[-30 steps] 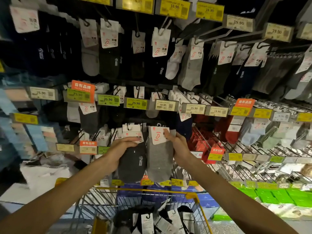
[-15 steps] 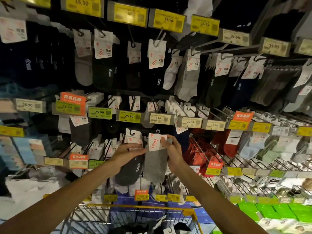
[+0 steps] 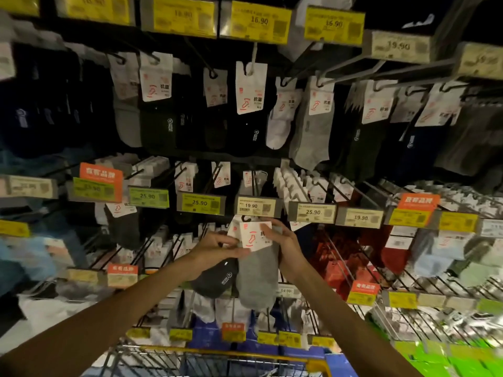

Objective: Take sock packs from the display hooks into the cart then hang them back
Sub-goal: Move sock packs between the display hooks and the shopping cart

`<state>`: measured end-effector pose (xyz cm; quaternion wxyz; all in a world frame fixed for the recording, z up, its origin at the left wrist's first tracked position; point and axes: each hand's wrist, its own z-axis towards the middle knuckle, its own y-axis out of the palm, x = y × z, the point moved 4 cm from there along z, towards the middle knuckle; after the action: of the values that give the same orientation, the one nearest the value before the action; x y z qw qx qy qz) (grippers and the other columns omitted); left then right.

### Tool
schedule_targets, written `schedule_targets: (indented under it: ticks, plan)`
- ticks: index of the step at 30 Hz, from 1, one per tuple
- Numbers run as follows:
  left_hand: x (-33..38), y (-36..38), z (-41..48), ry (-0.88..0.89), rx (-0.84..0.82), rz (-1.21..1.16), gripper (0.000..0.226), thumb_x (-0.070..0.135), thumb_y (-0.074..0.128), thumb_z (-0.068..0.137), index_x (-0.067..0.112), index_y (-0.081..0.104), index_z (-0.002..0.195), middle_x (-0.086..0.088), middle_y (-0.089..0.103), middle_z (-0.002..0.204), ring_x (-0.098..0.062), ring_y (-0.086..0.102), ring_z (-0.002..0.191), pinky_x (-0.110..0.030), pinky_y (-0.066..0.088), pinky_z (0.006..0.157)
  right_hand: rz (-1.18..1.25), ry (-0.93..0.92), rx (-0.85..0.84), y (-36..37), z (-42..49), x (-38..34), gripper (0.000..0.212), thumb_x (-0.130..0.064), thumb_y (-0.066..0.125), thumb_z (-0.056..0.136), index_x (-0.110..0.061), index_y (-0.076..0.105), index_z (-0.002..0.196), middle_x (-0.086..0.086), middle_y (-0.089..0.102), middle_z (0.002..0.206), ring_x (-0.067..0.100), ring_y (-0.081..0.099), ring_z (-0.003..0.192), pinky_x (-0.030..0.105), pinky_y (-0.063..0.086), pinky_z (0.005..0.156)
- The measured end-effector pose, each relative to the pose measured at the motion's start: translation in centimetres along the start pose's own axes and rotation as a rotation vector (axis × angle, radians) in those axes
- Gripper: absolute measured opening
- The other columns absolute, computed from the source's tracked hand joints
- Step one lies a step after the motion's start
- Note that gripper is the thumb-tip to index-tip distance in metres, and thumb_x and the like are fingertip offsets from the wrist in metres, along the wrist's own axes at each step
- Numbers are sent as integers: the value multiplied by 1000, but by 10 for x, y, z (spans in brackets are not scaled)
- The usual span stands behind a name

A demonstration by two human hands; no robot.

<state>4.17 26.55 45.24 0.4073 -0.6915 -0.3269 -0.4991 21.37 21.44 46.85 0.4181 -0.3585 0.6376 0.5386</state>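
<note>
Both my hands hold sock packs up against the display, just below the 19.90 price tag (image 3: 255, 206). My right hand (image 3: 287, 246) grips a grey sock pack (image 3: 257, 278) by its white header card, whose black hook sits right under that tag. My left hand (image 3: 215, 247) pinches the top of a dark sock pack (image 3: 217, 278) that hangs to the left of the grey one and partly behind it. The two packs touch. The yellow rim of the wire cart (image 3: 217, 352) shows at the bottom, below my forearms.
Rows of hooks with sock packs and yellow price tags fill the wall above and on both sides. Red sock packs (image 3: 343, 248) hang just right of my right hand. Green boxes (image 3: 449, 357) lie at the lower right.
Both hands have lifted the two packs upward, from the lower row to just beneath the 19.90 tag. The packs have come closer together, and the cart has slid lower in view.
</note>
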Motion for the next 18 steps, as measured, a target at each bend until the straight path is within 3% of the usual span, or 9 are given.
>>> schedule_targets:
  ticks: [5,8,12,18]
  plan:
    - [-1,-3,11,13,18,33,26,23,89,68,19,80,91,12,76,95,-4,67,99,-14,52,84,-177,23,40,6,18,-6,31,-17,79,77,-5,72,105,11,74,102,26,70,98,38,57,83]
    - [0,-6,15,-2,25,15,23,23,89,67,25,79,88,14,75,95,-3,66,100,-14,49,82,-187,7,96,7,27,-8,38,-13,80,76,-4,69,112,8,74,104,21,71,97,32,57,77]
    - [3,-10,19,-10,15,-3,26,25,91,64,23,81,88,9,76,101,-8,65,105,-26,51,96,-124,7,124,6,32,-9,32,-8,74,81,-7,67,112,4,74,102,14,71,90,26,55,68]
    - [5,-10,19,1,18,-38,21,18,91,65,22,80,82,7,76,100,-8,66,105,-21,53,89,-105,8,135,3,33,-7,29,-7,71,84,-6,66,112,5,72,104,13,70,88,24,55,65]
